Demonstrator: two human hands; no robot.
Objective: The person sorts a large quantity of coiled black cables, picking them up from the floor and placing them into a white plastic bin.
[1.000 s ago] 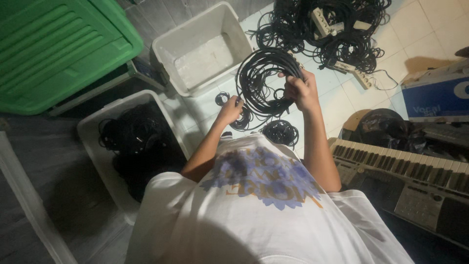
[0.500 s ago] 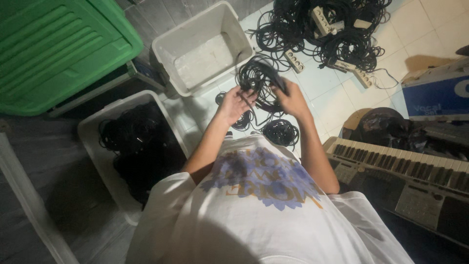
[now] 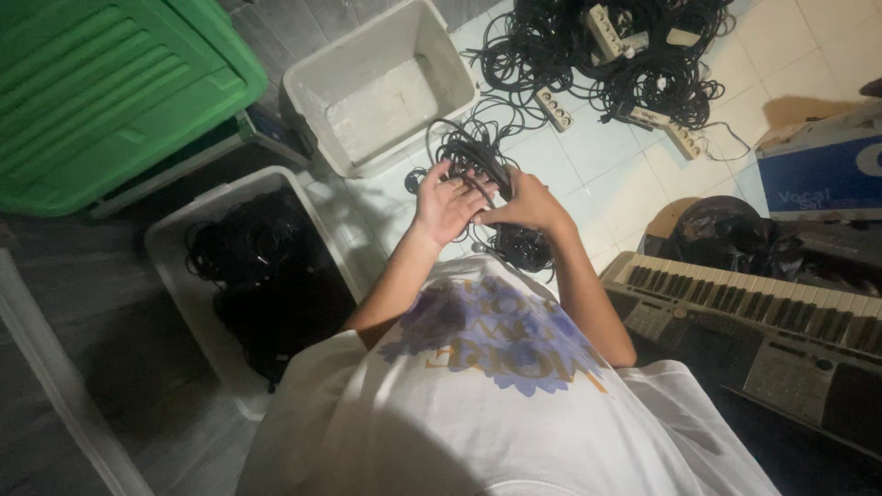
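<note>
A bundle of black cable [image 3: 470,158] is held up in front of the chest, above the white floor tiles [image 3: 611,179]; the left hand [image 3: 445,202] is spread against the near side of the coil with its fingers splayed across the loops, while the right hand [image 3: 525,206] is closed around the coil's lower right part, the thumb pressed over the strands; both hands are thus seen grasping the same cable. The loops are drawn fairly tight, though a few strands stick out loose at the top, so the coiling of this piece is judged nearly but not wholly finished.

As for what is done: a white bin [image 3: 188,280] at the left is already filled with dark wound cables [image 3: 248,262], which suggests that a good share has been sorted; a second white bin [image 3: 386,87], farther away, is seen bare inside. A small coiled cable [image 3: 522,246] lies on the floor just beneath the hands.

As for what is left: a large tangled heap of cables [image 3: 606,55], mixed with pale power strips [image 3: 608,29], lies well apart at the top of the view, so a great deal is judged undone. A green lid [image 3: 101,87] is seen at the upper left; a keyboard instrument [image 3: 735,312] lies at the right.
</note>
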